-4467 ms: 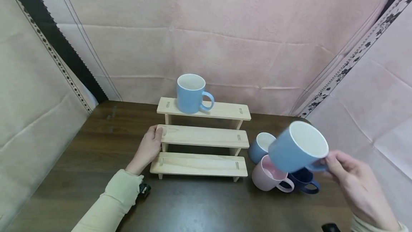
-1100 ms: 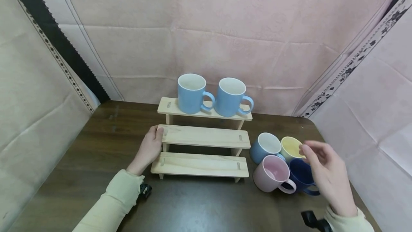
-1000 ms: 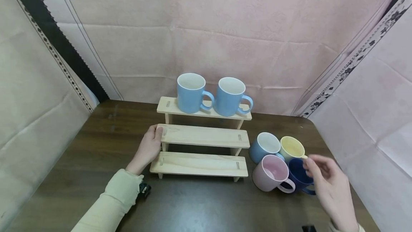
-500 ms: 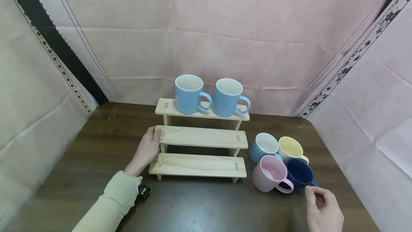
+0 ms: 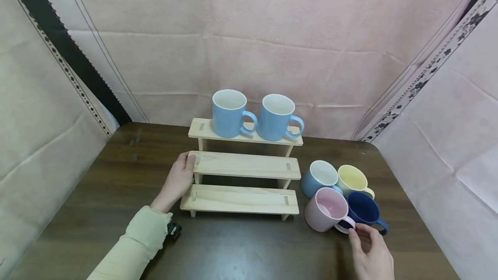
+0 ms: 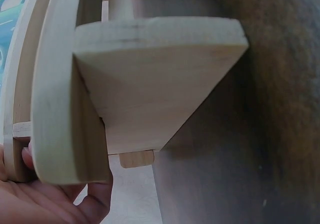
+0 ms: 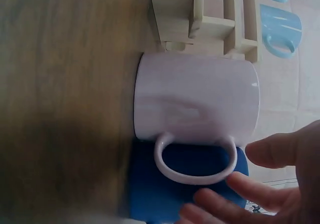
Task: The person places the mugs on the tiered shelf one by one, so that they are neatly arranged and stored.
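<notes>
Since 4.5 s ago the 2nd light-blue mug [image 5: 277,117] has been set on the top tier of the wooden stepped rack [image 5: 243,165], next to the first light-blue mug [image 5: 228,112]. The right hand [image 5: 371,254] has been brought down to the mug cluster & is now being reached toward the pink mug [image 5: 326,208], fingers spread loosely just beside its handle [image 7: 196,160], nothing gripped yet.

The pink mug is standing upright on the table [image 5: 249,249], right of the rack's bottom tier. It's being judged as glazed ceramic: stiff, smooth, prob. slippery, chippable, moderately heavy. The handle loop, facing the hand, is being seen as the best hold.

In the way: the navy mug [image 5: 362,211] is touching it on the handle side, w/ the blue mug [image 5: 318,178] & yellow mug [image 5: 352,180] close behind, so knocks are being risked.

The rack's middle tier is being steadied at its left end by the left hand [image 5: 178,180], fingers wrapped on the edge.
</notes>
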Tool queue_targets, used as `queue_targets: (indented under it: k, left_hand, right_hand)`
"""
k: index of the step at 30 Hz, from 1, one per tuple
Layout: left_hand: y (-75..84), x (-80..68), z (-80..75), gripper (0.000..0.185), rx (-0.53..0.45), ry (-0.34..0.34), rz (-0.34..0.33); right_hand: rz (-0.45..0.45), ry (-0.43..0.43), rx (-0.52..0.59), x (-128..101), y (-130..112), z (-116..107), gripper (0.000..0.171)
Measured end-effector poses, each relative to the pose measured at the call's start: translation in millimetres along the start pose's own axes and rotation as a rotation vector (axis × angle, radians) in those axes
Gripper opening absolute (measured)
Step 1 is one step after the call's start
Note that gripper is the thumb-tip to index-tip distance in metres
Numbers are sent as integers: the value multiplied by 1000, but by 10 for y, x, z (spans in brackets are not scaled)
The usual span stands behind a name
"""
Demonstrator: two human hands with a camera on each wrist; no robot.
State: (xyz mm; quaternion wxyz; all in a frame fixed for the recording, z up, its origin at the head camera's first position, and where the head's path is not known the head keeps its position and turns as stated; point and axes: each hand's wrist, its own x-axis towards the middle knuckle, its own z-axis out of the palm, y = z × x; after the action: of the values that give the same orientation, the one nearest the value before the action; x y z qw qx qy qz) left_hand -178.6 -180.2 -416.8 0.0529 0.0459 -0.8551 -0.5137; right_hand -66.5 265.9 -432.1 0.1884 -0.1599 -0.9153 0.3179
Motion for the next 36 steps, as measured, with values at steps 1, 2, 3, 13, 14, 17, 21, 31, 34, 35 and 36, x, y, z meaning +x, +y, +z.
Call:
queue_targets:
  k: [1,2,3,13,14,17,21,31,34,35,36]
  left_hand:
    - [1,1,1,60,0,-1,1]
    - [0,2,1,60,0,0,2]
    - [-1,5,0,60,0,2,1]
    - [12,-8,-4,58,-5,7,-3]
    - [11,-10,-3,59,-4,5,-4]
    - [6,-15,2,60,-3,1,-12]
    - [-1,-15,5,59,-1,2,-13]
    - [-7,2,9,60,-2,2,-5]
    - [-3,3,7,59,-5,4,-3]
    - [-1,3,7,59,-7,4,-3]
    - [-1,3,6,59,-10,4,-2]
  right_hand:
    - [5,-5,-1,-2,-2,9,27]
    - [12,-9,6,-2,-4,17,28]
    - [16,-11,12,-2,-6,23,29]
    - [-19,-80,14,-3,-34,98,30]
    - [-14,-99,15,0,-36,102,30]
    - [-4,-160,22,15,-28,108,31]
    - [-19,-224,29,35,-10,121,32]
    - [-116,-251,129,60,-11,182,32]
    - [-96,-264,137,72,-26,188,34]
    - [-90,-271,149,77,-29,190,35]
    - [-86,-277,170,82,-31,195,35]
